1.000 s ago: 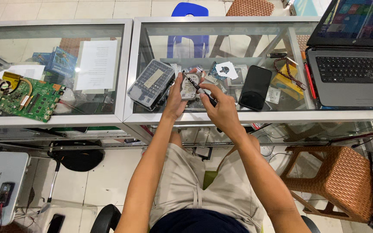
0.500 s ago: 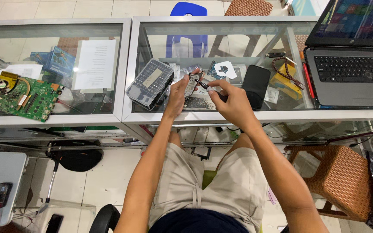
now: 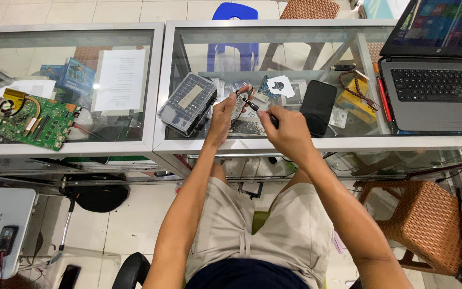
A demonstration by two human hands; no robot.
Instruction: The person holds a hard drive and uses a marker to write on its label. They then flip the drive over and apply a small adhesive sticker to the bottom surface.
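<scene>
left hand point(image 3: 221, 119) gripping a small metal part point(image 3: 238, 104), fingers curled round its left edge, held tilted just above the glass counter point(image 3: 252, 143). right hand point(image 3: 290, 131) closed round a dark-handled screwdriver point(image 3: 260, 111), tip touching the part's upper right edge. part sits between both hands, near the counter's front edge. can't tell what the part is exactly, too small.

just left of the left hand: grey calculator-like device point(image 3: 187, 103), tilted, on the glass. just right of the right hand: black phone point(image 3: 318, 107), face down. past it a yellow box point(image 3: 353, 100) with brown beads, then an open laptop point(image 3: 437, 91) at far right. green circuit board point(image 3: 30, 122) well apart, on the left counter. wicker stool point(image 3: 421, 225) down right.
</scene>
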